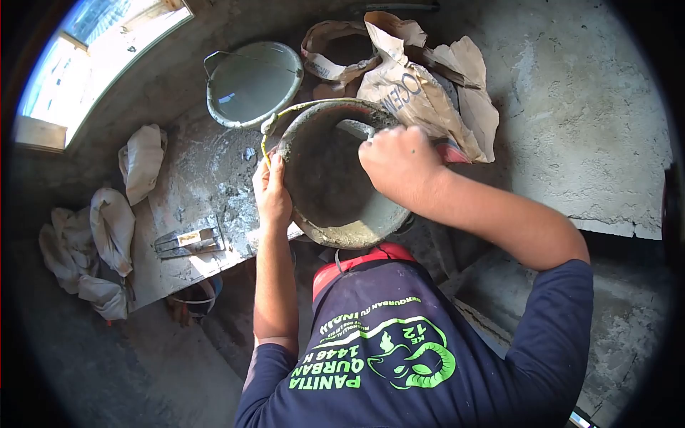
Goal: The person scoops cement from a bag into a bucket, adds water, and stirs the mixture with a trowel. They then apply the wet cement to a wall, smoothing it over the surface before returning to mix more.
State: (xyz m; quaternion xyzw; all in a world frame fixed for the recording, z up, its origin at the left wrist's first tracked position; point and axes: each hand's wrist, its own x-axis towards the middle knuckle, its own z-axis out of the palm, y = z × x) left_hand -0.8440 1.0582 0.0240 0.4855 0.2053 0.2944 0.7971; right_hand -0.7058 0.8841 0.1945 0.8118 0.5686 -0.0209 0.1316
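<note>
A mortar-smeared bucket (342, 232) is tilted in front of my torso, with dark grey contents inside. My left hand (272, 192) grips its left rim, thumb upward, near the yellowish bail handle (268, 128). Over the upper right of the opening, my right hand (401, 160) is closed in a fist. A grey, smeared hand tool (353, 128) shows beside that fist and reaches into the bucket; its kind is mostly hidden.
A second bucket (209, 100) holding greyish liquid stands behind on the left. Torn paper cement bags (407, 89) lie at the back. On the splattered board (164, 271) rests a flat float with a handle (190, 240). Crumpled pale sacks (113, 232) are at far left.
</note>
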